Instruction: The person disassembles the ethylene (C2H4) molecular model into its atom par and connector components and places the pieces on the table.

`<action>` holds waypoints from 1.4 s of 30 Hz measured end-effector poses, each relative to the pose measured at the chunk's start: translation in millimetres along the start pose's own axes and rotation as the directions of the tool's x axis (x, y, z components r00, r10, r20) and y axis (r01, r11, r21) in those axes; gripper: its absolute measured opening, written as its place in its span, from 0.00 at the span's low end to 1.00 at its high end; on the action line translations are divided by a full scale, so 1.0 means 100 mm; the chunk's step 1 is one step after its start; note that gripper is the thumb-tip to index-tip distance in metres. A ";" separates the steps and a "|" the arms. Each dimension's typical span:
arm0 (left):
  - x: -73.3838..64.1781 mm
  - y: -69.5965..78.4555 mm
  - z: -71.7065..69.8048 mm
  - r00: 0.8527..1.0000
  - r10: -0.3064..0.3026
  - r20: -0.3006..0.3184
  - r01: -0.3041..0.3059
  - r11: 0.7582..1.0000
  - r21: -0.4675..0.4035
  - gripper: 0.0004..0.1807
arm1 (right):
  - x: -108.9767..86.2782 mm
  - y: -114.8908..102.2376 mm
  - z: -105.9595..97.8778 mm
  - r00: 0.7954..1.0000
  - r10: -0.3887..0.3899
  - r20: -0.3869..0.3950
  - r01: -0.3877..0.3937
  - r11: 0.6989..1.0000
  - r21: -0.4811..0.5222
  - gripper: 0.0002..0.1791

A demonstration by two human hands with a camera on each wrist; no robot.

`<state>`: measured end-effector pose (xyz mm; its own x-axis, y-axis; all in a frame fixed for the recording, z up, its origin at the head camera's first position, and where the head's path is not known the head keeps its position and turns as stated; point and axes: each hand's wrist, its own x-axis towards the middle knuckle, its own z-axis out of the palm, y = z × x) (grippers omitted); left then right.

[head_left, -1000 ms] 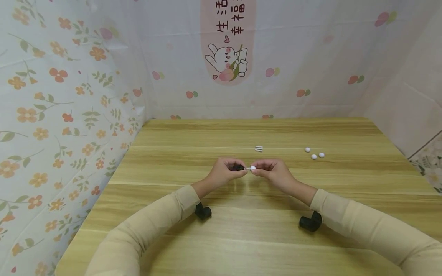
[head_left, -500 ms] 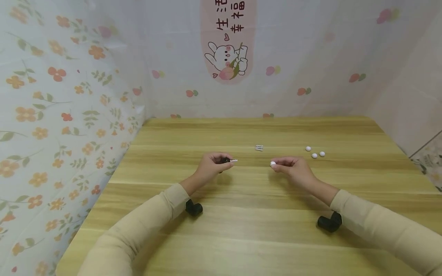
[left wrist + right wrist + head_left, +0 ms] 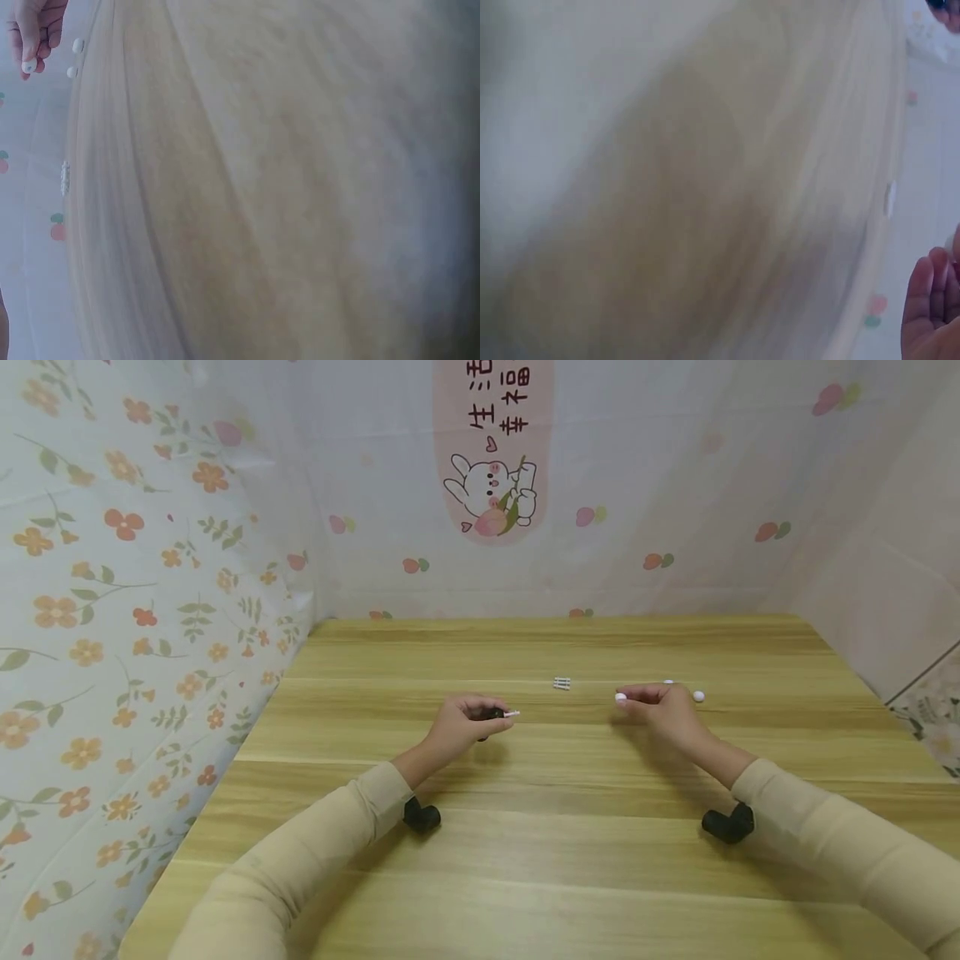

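Observation:
My left hand (image 3: 459, 727) grips a small black object (image 3: 492, 714) with a thin, pale, screw-like tip (image 3: 512, 714) pointing right, its rear part hidden by the fingers. My right hand (image 3: 670, 714) pinches a small white round knob-like piece (image 3: 621, 697) between thumb and fingertips, above the table. In the left wrist view a darker spot shows on this white piece (image 3: 29, 67). Just beyond the right hand lie two similar white pieces, one (image 3: 699, 697) in plain sight and the other (image 3: 668, 682) partly covered by the hand.
Several short metal pins (image 3: 562, 683) lie in a row on the wooden table (image 3: 510, 843), between and beyond the hands. Black wrist-worn devices (image 3: 422, 817) hang beneath both sleeves. A patterned cloth (image 3: 615, 468) rises behind the table, and another flowered one stands at the left.
The hands have parted: the white piece came off the tip of the black object and travelled right with the right hand. The left hand drew back left, then stayed nearly still.

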<state>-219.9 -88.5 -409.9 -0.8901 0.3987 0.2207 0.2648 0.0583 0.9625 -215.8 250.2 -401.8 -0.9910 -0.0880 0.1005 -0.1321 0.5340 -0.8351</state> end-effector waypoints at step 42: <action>-0.09 0.34 0.14 0.995 -0.079 0.055 0.081 0.996 -0.043 0.11 | 0.55 0.33 -0.22 0.994 -0.093 0.050 0.105 0.918 -0.382 0.10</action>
<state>-197.7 -77.6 -381.4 -0.8865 0.4425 0.1354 0.1758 0.0513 0.9831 -274.7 281.2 -412.1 -0.9721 -0.1796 0.1506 -0.2334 0.8021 -0.5497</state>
